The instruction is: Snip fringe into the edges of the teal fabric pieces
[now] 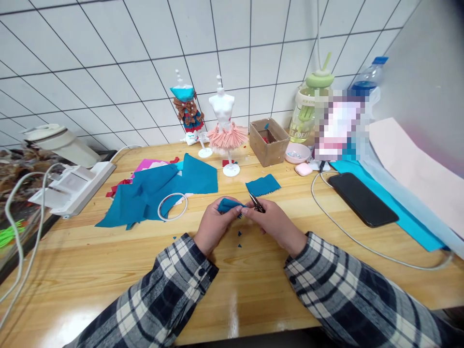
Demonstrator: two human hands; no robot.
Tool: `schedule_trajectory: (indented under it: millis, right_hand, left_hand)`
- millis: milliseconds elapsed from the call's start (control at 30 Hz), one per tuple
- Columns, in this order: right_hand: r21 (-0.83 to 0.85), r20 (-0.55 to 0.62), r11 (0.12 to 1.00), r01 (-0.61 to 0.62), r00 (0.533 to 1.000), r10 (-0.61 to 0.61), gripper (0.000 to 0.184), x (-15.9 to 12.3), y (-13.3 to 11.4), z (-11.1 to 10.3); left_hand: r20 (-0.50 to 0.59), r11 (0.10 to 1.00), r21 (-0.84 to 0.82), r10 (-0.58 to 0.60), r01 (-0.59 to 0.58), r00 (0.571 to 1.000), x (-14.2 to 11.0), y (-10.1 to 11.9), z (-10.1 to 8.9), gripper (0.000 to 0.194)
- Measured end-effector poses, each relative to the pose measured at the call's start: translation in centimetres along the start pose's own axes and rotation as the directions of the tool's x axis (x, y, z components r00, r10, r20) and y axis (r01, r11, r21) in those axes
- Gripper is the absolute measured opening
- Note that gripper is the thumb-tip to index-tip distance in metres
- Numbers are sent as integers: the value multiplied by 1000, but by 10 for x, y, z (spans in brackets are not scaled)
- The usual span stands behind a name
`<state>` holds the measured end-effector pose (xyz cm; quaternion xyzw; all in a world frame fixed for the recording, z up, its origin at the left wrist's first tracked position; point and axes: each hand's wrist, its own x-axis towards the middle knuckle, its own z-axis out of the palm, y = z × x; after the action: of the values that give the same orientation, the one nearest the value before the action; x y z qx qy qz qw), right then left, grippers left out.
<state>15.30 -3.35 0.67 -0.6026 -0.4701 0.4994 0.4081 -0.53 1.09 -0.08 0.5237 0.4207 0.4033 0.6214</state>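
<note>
My left hand [214,223] grips a small folded piece of teal crepe paper [227,205] between thumb and fingers. My right hand [272,221] pinches the other end of that piece with its fingertips. Dark small scissors [257,203] are tucked in the same right hand, their pointed blades angled up and left; the handles are mostly hidden. Just beyond the hands lies a teal strip [263,185] with a fringed lower edge. Tiny teal scraps [239,234] are scattered on the table below the hands.
Large teal sheets [145,191] and a white ring [160,212] lie left. Behind stand a mannequin in a pink skirt [227,137], a dressed mannequin [188,113] and a cardboard box [268,147]. Right are a black phone [363,199], a cable [348,237] and a bottle [308,108].
</note>
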Motion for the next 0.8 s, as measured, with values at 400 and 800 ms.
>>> schedule_trajectory:
  millis: [400,800]
  right_hand:
    - [-38,12,999,5,1000,-4,19,1,3,3]
    - [58,109,998,36,993,-42,29,-5,5,8]
  left_hand:
    - [-25,987,-156,-52,48,998,0,1,-1,23]
    - [-66,881,-462,-150,103,987,1,3,-1,33]
